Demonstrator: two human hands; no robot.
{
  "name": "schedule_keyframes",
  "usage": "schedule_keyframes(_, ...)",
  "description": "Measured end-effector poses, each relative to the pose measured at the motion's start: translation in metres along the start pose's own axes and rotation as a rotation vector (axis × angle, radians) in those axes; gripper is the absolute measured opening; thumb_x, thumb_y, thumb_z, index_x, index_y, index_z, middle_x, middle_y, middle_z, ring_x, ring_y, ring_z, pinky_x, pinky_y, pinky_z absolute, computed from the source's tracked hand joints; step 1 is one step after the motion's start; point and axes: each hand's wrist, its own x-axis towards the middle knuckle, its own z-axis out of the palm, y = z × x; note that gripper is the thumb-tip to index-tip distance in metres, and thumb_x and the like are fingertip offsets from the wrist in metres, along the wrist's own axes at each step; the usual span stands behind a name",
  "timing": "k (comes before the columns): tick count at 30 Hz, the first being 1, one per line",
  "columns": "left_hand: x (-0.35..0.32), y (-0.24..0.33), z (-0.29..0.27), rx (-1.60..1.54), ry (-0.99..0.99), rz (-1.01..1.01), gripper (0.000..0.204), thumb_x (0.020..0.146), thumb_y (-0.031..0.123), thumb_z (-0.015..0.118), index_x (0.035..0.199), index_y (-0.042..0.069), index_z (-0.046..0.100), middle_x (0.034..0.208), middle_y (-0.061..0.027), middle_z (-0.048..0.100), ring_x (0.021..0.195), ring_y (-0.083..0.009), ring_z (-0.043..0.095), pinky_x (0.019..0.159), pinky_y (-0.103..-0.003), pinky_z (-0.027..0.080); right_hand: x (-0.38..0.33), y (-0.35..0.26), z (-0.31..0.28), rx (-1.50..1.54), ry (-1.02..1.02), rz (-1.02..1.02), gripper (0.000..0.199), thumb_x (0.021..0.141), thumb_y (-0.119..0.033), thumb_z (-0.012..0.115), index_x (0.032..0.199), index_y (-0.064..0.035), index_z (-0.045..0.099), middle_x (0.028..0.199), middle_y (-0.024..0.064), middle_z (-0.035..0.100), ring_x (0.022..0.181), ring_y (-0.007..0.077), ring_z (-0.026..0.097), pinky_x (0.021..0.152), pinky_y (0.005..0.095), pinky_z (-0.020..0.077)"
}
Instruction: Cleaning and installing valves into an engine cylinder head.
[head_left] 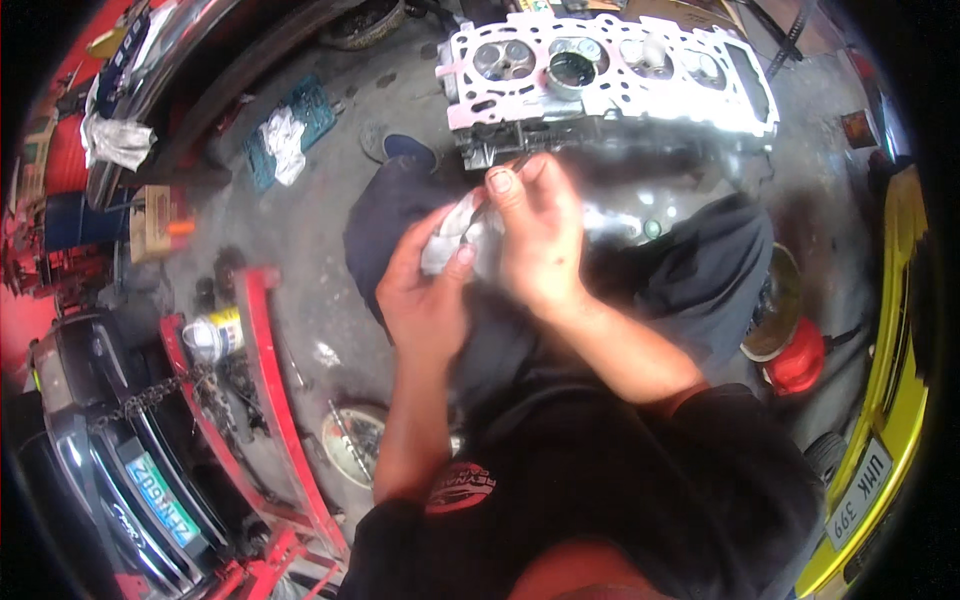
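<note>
My left hand [425,305] is closed around a crumpled white rag [450,238], its thumb pressed on the cloth. Beside it, my right hand [545,240] pinches at its fingertips; a small dark sliver of something shows there, too little to name. The two hands are close together above my lap. Just beyond them a bright metal cylinder head [605,110] lies with its round combustion chambers facing up. On its surface stands a small round tin [571,76] with dark contents.
Left of my leg a white cloth [284,145] lies on a teal tool case [310,112]. A red metal frame [285,420] and a dark car [110,460] are farther left. To the right are a red round container [797,358], a metal basin [775,310] and a yellow car [880,430].
</note>
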Motion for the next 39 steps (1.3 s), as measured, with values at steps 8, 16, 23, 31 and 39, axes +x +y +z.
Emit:
schedule_keyframes(8, 0.007, -0.001, 0.001, -0.303, -0.107, -0.239, 0.023, 0.093, 0.002, 0.061, 0.115, -0.003, 0.063, 0.103, -0.0087, 0.07, 0.09, -0.0166, 0.066, 0.081, -0.033, 0.054, 0.035, -0.018, -0.031, 0.254, -0.174, 0.069, 0.022, 0.106, -0.026, 0.058, 0.097, -0.0063, 0.057, 0.091, 0.0052, 0.065, 0.088, 0.0115, 0.061, 0.083, 0.03, 0.0504)
schedule_keyframes(16, 0.056, 0.0, 0.007, 0.159, -0.167, 0.215, 0.037, 0.102, 0.014, 0.05, 0.133, -0.005, 0.057, 0.124, -0.0153, 0.064, 0.111, -0.0274, 0.065, 0.1, -0.037, 0.049, 0.026, -0.01, -0.042, 0.763, -0.34, 0.579, 0.019, 0.107, -0.024, 0.052, 0.109, -0.0058, 0.058, 0.108, 0.0068, 0.063, 0.103, 0.0186, 0.062, 0.094, 0.0385, 0.0503)
schedule_keyframes(23, 0.063, -0.03, 0.034, 0.19, -0.173, 0.037, 0.033, 0.094, 0.002, 0.066, 0.126, -0.004, 0.06, 0.123, -0.0118, 0.065, 0.11, -0.022, 0.064, 0.096, -0.031, 0.051, 0.045, 0.0, -0.045, 0.621, -0.237, 0.48, 0.017, 0.106, -0.023, 0.055, 0.107, -0.0067, 0.061, 0.107, 0.0014, 0.064, 0.1, 0.0115, 0.06, 0.09, 0.0294, 0.0484)
schedule_keyframes(31, 0.084, -0.031, 0.026, -0.179, 0.249, -0.127, 0.036, 0.086, -0.003, 0.073, 0.118, 0.003, 0.057, 0.102, -0.0143, 0.07, 0.089, -0.0194, 0.069, 0.078, -0.031, 0.057, 0.025, 0.013, -0.022, 0.285, -0.095, 0.224, 0.008, 0.095, -0.004, 0.069, 0.091, 0.0001, 0.065, 0.12, 0.0033, 0.062, 0.109, 0.0112, 0.058, 0.092, 0.0253, 0.0477)
schedule_keyframes(39, 0.076, -0.028, 0.009, -0.177, 0.255, -0.127, 0.035, 0.086, -0.01, 0.07, 0.116, 0.002, 0.056, 0.096, -0.0141, 0.07, 0.084, -0.0196, 0.07, 0.073, -0.029, 0.057, 0.01, 0.012, -0.006, 0.302, -0.111, 0.054, 0.009, 0.091, -0.001, 0.072, 0.089, 0.0018, 0.063, 0.129, 0.0086, 0.057, 0.115, 0.0147, 0.056, 0.096, 0.0296, 0.0486)
